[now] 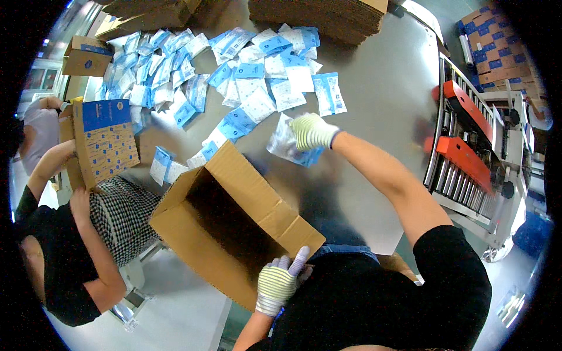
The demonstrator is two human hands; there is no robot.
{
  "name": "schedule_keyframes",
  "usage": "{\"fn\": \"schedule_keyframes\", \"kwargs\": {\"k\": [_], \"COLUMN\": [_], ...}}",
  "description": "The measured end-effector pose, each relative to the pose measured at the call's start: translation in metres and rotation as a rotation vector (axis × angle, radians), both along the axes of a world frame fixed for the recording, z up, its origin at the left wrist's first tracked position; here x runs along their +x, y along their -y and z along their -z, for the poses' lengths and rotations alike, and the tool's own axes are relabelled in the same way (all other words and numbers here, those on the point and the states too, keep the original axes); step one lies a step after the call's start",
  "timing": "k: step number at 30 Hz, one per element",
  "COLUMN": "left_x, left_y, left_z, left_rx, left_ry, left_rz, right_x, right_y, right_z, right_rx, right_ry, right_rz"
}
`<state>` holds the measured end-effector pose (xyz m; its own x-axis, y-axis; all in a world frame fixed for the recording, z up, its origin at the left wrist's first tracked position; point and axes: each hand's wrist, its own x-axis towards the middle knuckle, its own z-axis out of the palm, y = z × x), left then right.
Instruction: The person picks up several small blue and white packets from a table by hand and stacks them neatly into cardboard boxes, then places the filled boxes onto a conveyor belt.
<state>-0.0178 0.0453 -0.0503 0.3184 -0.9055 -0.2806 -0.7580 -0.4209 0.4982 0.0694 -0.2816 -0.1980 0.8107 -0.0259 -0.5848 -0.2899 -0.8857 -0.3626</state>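
Observation:
My right hand [313, 132], in a striped knit glove, is closed on a clear and blue plastic packet [283, 144] just above the metal table. My left hand [277, 286], gloved the same way, grips the near edge of an open cardboard box [193, 245], one finger stretched along it. The box is tilted, its dark mouth facing up; as far as I can see inside, no packets show. Beyond the box, several white and blue packets [257, 105] lie spread over the table, and a denser pile [155, 64] is at the far left.
A co-worker [64, 251] at the left holds a blue-printed carton [105, 140]. More cardboard boxes [319, 17] stand along the table's far side. To the right is a roller conveyor [462, 181] with red side pieces; stacked cartons [497, 50] rise behind it.

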Motion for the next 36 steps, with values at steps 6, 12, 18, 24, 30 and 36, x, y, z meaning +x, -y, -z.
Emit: {"fn": "schedule_keyframes", "kwargs": {"k": [6,12,18,24,30,36], "left_x": [-0.001,-0.014,-0.045,-0.057,-0.078,-0.089], "left_y": [-0.001,-0.001,-0.002,-0.013,0.004,0.016], "left_z": [0.000,0.005,0.012,0.059,0.098,0.035], "left_rx": [0.091,0.119,0.172,-0.136,-0.502,0.233], "left_ry": [0.018,-0.161,-0.101,0.075,0.249,-0.124], "left_rz": [-0.004,0.093,0.079,-0.112,-0.243,0.045], "right_x": [-0.072,-0.066,-0.071,-0.097,-0.102,-0.083], "right_y": [-0.081,-0.017,-0.091,-0.116,-0.166,-0.240], "right_z": [-0.005,-0.053,-0.226,-0.252,-0.223,-0.092], "right_rx": [-0.213,0.085,0.342,0.111,0.224,-0.101], "right_ry": [0.294,0.283,1.027,1.131,0.505,0.107], "right_rz": [-0.066,0.421,-0.187,-0.256,-0.501,-0.792]}}
